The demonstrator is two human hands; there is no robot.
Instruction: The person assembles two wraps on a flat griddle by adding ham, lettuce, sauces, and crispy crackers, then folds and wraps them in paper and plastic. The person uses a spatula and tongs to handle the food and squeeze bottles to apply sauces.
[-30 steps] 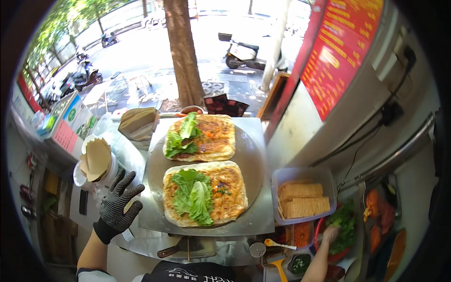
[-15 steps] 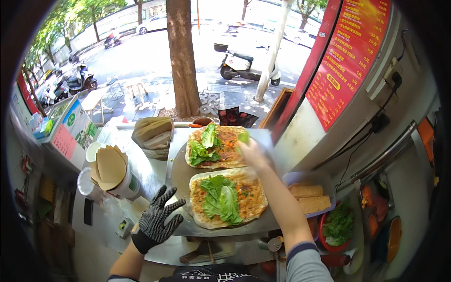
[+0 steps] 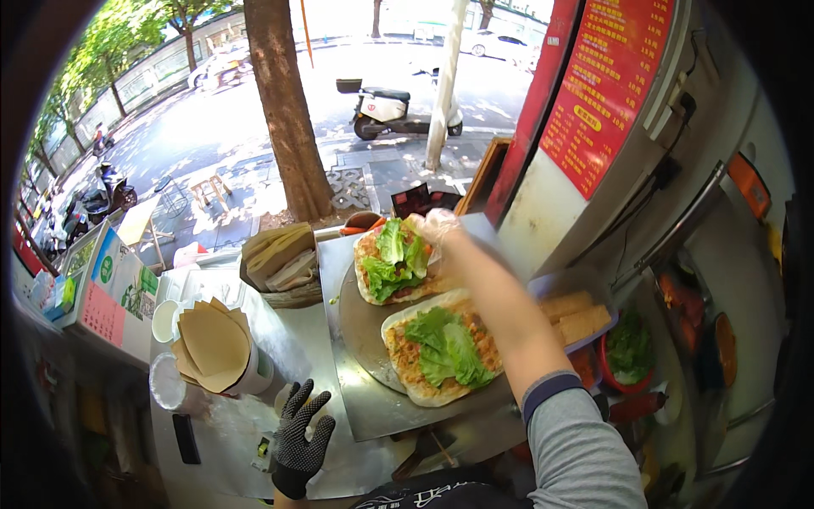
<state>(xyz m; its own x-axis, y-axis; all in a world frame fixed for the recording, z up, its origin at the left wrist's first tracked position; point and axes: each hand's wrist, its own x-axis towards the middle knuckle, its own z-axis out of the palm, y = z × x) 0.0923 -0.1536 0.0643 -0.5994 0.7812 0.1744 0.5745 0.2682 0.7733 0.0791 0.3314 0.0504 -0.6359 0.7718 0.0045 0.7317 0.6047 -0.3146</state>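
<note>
Though pale-rimmed, the far flatbread [image 3: 365, 249] orange-brown (green lettuce [image 3: 393, 260] atop).

Bright sun on the street [image 3: 182, 127]

A thick tree trunk [image 3: 288, 110] rises from the dappled sidewalk [image 3: 373, 157]. To its right, a parked white scooter [image 3: 394, 110] stands partly behind a pale pole [image 3: 446, 85]. Leafy trees [image 3: 93, 55] fill the upper left, a wooden stool [image 3: 206, 184] below them. Indoors, a red menu board [image 3: 606, 93] covers part of the off-white right wall [image 3: 527, 216], near black cables [image 3: 655, 182].
</note>
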